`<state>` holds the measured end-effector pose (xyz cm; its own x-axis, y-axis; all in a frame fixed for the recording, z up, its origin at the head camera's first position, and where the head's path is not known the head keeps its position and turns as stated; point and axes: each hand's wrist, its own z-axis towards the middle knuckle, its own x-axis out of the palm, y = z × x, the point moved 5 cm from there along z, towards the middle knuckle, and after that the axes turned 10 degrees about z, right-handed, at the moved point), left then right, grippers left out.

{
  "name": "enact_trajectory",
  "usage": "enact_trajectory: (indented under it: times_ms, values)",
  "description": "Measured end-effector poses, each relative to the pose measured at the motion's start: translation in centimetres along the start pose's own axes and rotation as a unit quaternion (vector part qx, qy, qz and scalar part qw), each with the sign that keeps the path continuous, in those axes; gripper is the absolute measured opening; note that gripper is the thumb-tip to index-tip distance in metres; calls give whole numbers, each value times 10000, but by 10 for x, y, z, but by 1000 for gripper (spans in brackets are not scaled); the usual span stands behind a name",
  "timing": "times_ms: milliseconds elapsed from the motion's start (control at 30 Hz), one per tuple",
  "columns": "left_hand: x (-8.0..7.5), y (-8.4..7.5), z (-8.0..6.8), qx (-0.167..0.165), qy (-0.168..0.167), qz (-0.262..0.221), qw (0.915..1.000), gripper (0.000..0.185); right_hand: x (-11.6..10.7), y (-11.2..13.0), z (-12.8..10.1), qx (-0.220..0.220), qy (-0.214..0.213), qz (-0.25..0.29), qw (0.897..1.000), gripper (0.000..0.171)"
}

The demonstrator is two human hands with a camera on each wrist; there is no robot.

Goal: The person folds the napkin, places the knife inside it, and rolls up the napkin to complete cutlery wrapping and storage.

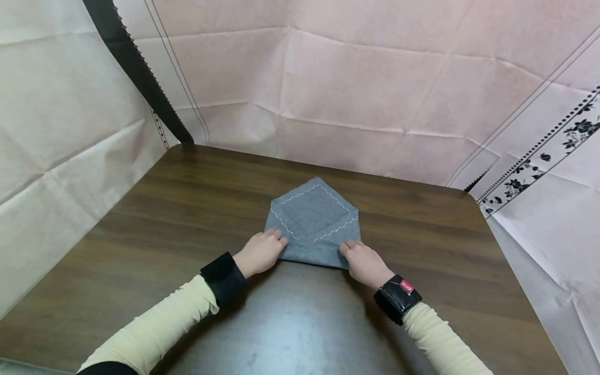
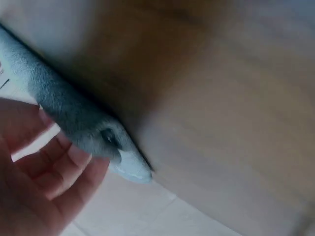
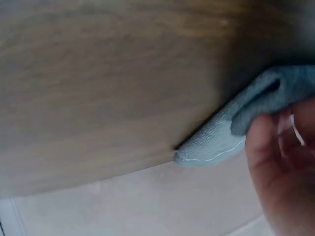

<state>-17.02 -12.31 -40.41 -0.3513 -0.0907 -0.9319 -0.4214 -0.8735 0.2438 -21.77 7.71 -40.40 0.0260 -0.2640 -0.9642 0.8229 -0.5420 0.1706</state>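
A blue-grey cloth (image 1: 315,213) with wavy white stitching lies folded in the middle of the table, its pointed end away from me and a straight folded edge toward me. At the near left corner my left hand (image 1: 264,251) pinches that edge; in the left wrist view the fingers (image 2: 74,162) bend against the rolled cloth (image 2: 74,105). My right hand (image 1: 365,262) pinches the near right corner, and the right wrist view shows a thick fold of cloth (image 3: 261,105) at its fingertips. The undersides of the layers are hidden.
The dark brown wooden table (image 1: 197,203) has rounded far corners. Pale pink-white sheeting (image 1: 356,94) hangs behind it and along both sides, with a black strip (image 1: 140,73) at the back left and a floral border (image 1: 529,172) at the right.
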Motion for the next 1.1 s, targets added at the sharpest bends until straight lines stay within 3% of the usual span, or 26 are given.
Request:
enact_trajectory:
  times_ms: [133,200,267,367,433,600,733,867,1100]
  values:
    - [3,6,-8,238,220,-627,9975,21,0,-7,0,-48,247,749,9969,12]
    - [3,8,-9,291,348,-772,9960,30,-1,-9,-1,-2,366,932,9950,7]
    - [2,8,-9,374,435,-738,9956,33,-1,-9,-2,55,473,927,9946,12]
    - [-1,4,-8,547,466,-453,9964,30,-1,-4,-7,-88,524,449,9976,30]
    - [-2,0,-8,679,410,-135,9968,23,-1,3,-10,-324,407,-187,9985,37]
    - [-4,-9,-8,858,127,545,9947,12,3,21,-14,-693,-288,-1699,9826,26]
    - [-2,-13,-8,907,93,641,9938,11,10,26,-17,-631,-705,-2029,9746,14]
    - [-1,-12,-8,862,100,539,9948,10,11,26,-17,-601,-917,-1892,9758,7]
    - [-2,-2,-9,515,1,224,9984,9,5,21,-17,-550,-990,-1183,9865,18]
